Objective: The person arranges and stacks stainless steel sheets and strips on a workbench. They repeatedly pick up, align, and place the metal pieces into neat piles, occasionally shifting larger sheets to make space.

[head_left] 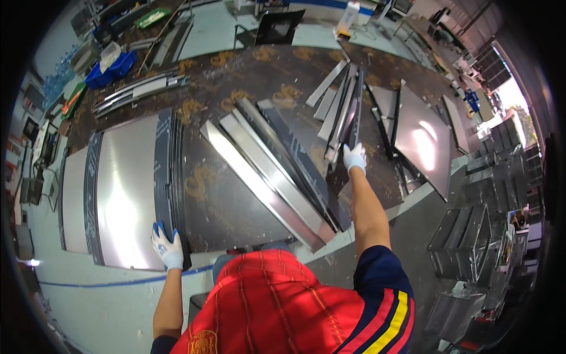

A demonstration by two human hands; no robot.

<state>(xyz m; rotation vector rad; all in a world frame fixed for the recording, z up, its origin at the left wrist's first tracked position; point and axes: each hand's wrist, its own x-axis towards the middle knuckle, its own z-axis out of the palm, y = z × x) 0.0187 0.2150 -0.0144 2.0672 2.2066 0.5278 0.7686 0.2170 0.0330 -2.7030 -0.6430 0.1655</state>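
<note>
A stack of wide silver metal panels [127, 183] with dark film-covered edges lies on the left of the table. My left hand [167, 245], in a white glove with blue fingertips, rests fingers apart on the near right corner of this stack. On the right, my gloved right hand [355, 158] is closed round the near end of a long, narrow dark metal strip [357, 109]. Beside that strip lie several narrow silver strips [331, 97], fanned out. Between my hands, long bent metal profiles [268, 177] lie slantwise, overlapping one another.
Right of my right hand lies a pointed shiny panel [421, 135] over darker pieces. Thin strips [141, 88] and a blue bin [111, 69] are at the far left. A black chair [277, 28] stands beyond the table [230, 71]. Dark metal boxes [463, 242] stand on the floor at right.
</note>
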